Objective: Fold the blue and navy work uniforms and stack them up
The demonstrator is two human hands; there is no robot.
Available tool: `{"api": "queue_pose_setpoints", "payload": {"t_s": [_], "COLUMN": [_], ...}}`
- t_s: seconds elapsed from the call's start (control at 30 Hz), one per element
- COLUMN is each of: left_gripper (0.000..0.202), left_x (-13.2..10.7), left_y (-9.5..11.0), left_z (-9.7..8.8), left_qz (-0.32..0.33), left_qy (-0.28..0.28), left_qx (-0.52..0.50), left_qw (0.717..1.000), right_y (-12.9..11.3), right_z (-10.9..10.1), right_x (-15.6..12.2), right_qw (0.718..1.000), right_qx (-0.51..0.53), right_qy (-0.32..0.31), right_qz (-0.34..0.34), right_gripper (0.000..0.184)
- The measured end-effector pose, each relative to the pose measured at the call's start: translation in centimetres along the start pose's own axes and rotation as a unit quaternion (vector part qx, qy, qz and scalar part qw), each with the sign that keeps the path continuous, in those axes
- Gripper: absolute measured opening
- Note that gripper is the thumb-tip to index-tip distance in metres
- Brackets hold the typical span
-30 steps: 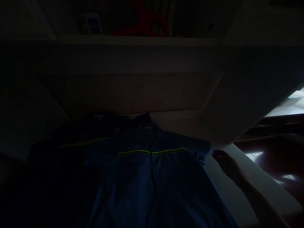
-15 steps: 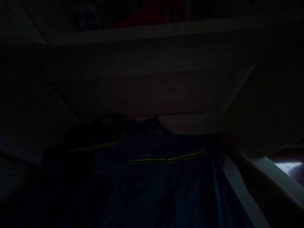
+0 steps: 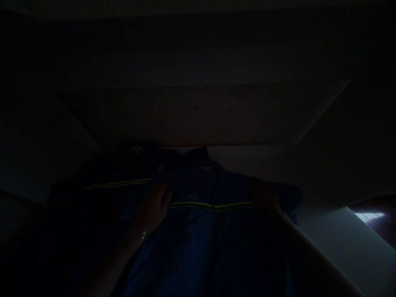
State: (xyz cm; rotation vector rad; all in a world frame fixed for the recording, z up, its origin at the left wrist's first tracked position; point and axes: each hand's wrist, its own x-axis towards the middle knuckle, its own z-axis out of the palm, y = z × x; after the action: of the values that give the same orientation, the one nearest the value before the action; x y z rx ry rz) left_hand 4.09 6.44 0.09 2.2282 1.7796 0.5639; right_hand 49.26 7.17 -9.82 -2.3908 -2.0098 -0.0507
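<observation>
The light is very dim. A blue work shirt (image 3: 194,231) lies spread out, with its collar away from me, a yellow-green stripe across the chest and pale letters above it. My left hand (image 3: 154,206) rests on its left part, thumb apart from the fingers, with a bracelet at the wrist. On the right shoulder and chest of the shirt lies my right hand (image 3: 264,196), its fingers stretched out and dim against the cloth. Partly under the shirt, at the left, is a darker garment (image 3: 123,167) with a similar stripe and a round emblem.
A recessed panel (image 3: 192,115) stands behind the garments, with side walls left and right. A pale ledge (image 3: 185,10) runs along the top. At the right, a light surface edge (image 3: 365,235) borders a bright patch (image 3: 371,215).
My left hand has come into view onto the shirt. My right hand has moved left from the sleeve end to the shoulder. The view has tilted down, and the upper shelf's items have left it.
</observation>
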Motion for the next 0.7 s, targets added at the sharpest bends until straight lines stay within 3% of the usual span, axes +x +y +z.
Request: {"api": "queue_pose_setpoints", "payload": {"t_s": [0.07,0.17,0.23,0.33,0.5,0.7], "left_gripper": [0.056,0.058,0.058,0.059,0.063,0.065], "left_x": [3.5,5.2,4.9,4.0,3.8,4.0], "left_y": [-1.3,-5.9,-9.4,-13.1,-13.9,-13.8], "left_z": [2.8,5.2,5.3,4.1,2.7,3.4], "left_qz": [0.016,-0.036,-0.045,-0.057,-0.088,-0.095], "left_qy": [-0.027,-0.104,-0.117,-0.105,-0.105,-0.107], "left_qx": [0.095,0.158,0.175,0.217,0.243,0.238], "left_qw": [0.995,0.981,0.977,0.969,0.96,0.961], "right_y": [0.2,1.9,4.0,7.7,12.0,11.5], "right_z": [0.6,0.9,1.1,2.0,3.0,2.5], "right_x": [-0.2,-0.1,0.0,0.1,0.0,-0.3], "right_qw": [1.0,0.998,0.996,0.998,0.999,0.995], "right_qx": [-0.013,-0.039,-0.05,-0.049,-0.012,0.02], "right_qy": [-0.017,-0.037,-0.052,-0.044,-0.009,0.001], "right_qz": [0.004,-0.021,-0.046,-0.013,0.032,0.103], "right_gripper": [0.052,0.054,0.055,0.056,0.058,0.062]}}
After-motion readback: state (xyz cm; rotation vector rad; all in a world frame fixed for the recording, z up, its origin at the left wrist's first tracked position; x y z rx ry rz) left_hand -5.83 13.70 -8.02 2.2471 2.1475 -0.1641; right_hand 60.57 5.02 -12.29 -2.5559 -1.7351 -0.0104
